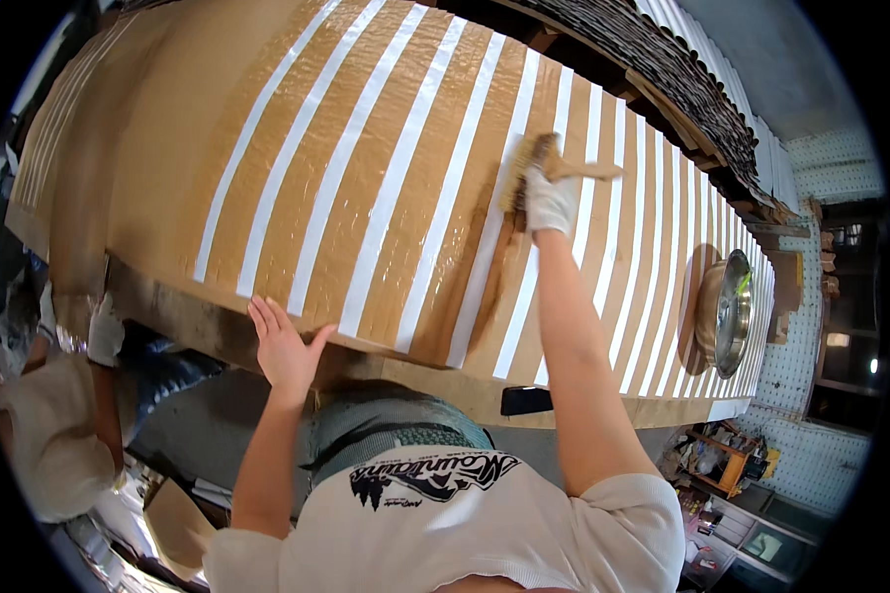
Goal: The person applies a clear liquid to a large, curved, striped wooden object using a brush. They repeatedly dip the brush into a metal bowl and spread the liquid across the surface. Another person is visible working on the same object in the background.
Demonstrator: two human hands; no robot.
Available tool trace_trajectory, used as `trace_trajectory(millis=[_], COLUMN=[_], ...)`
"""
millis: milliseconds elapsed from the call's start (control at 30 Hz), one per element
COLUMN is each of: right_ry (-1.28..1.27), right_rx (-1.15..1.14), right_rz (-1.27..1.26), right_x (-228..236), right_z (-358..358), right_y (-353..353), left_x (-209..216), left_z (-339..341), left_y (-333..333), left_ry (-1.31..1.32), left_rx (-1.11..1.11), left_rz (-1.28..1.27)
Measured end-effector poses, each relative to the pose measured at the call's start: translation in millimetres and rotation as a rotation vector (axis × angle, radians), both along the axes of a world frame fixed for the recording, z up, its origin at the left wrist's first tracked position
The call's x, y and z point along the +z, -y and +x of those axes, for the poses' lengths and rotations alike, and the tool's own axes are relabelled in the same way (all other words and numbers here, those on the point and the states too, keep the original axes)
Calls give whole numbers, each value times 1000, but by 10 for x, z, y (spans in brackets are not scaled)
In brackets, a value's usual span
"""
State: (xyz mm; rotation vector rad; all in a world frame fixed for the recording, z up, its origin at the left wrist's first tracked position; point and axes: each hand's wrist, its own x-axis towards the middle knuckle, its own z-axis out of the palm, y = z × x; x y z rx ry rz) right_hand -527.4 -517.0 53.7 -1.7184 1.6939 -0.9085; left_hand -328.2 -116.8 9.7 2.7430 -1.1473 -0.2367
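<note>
A wide brush [537, 158] with a wooden handle is in my right hand [551, 201], which wears a white glove and closes round it. Brush and hand are slightly blurred. The bristles are over a white strip [473, 274] on a brown sheet [158, 163] that covers the long table. Many parallel white strips cross this sheet, and its surface looks wet and glossy left of the brush. My left hand [287, 354] is bare, fingers spread, and rests at the table's near edge with its fingertips on the sheet.
A metal bowl [709, 311] with something green inside stands on the strips at the right. A black flat object [526, 400] lies at the near edge. Dark layered stacks [697, 94] line the far side. Another person [54, 430] is at the left, near the table.
</note>
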Motion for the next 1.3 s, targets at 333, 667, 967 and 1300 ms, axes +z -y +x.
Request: trace_trajectory(millis=[333,667,967,1300], right_ry=[-129,26,-144,-639], right_rx=[-116,350,96,-273], right_rz=[-94,181,222,134], right_x=[297,543,167,487], right_z=[-624,2880,1756,-663], right_y=[-154,-1503,-1460,-1259], left_x=[-5,-147,-139,-87], left_z=[-35,270,500,600], left_y=[-19,-346,-516,-589], left_ry=[-20,109,102,-58], left_rx=[-3,-221,-326,-398], left_rz=[-28,-167,-167,-311])
